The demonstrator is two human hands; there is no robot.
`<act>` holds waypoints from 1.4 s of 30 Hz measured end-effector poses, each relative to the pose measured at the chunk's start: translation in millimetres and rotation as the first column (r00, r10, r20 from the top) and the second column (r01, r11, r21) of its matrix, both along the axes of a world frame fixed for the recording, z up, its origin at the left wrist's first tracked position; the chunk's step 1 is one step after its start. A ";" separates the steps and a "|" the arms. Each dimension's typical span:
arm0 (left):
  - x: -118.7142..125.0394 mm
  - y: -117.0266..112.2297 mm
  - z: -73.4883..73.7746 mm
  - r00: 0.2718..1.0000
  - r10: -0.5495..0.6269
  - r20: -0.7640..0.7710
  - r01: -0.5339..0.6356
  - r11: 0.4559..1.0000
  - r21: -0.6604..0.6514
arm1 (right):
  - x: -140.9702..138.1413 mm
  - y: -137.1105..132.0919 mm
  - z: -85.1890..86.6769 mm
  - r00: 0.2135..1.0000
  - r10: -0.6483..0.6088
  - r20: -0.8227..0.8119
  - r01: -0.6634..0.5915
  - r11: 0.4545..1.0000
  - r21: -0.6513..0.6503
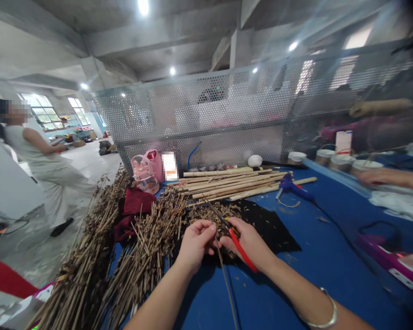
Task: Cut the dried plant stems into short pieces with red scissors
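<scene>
My left hand (200, 240) pinches a thin dried stem (225, 275), whose long end hangs down toward me. Close beside it, my right hand (249, 240) is wrapped round red-handled scissors (240, 250), their dark blades pointing up and to the left. Beneath both hands lies a black cloth (268, 224) with a heap of dry plant clippings (209, 211) on it. Left of my hands, bundles of dried stems (144, 261) are spread along the table edge. Where the stem's upper end lies is hidden by my fingers.
Pale sticks (227, 184) lie across the blue table (296, 284) before a perforated metal screen (192, 114). A blue glue gun (294, 189) trails its cord to the right. A pink bottle (146, 176) stands at back left. Another person's hand (382, 178) rests at right; a person (37, 151) stands left.
</scene>
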State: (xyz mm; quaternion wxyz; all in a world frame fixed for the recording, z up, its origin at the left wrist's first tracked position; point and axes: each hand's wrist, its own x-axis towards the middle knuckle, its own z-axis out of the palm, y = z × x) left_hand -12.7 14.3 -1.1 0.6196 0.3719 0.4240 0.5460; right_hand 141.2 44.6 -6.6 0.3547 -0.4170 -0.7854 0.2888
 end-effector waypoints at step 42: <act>3.9 -7.8 2.7 0.935 0.258 -0.243 -0.239 0.965 0.103 | -1.7 -7.2 13.2 0.933 -0.097 0.345 0.126 0.990 -0.060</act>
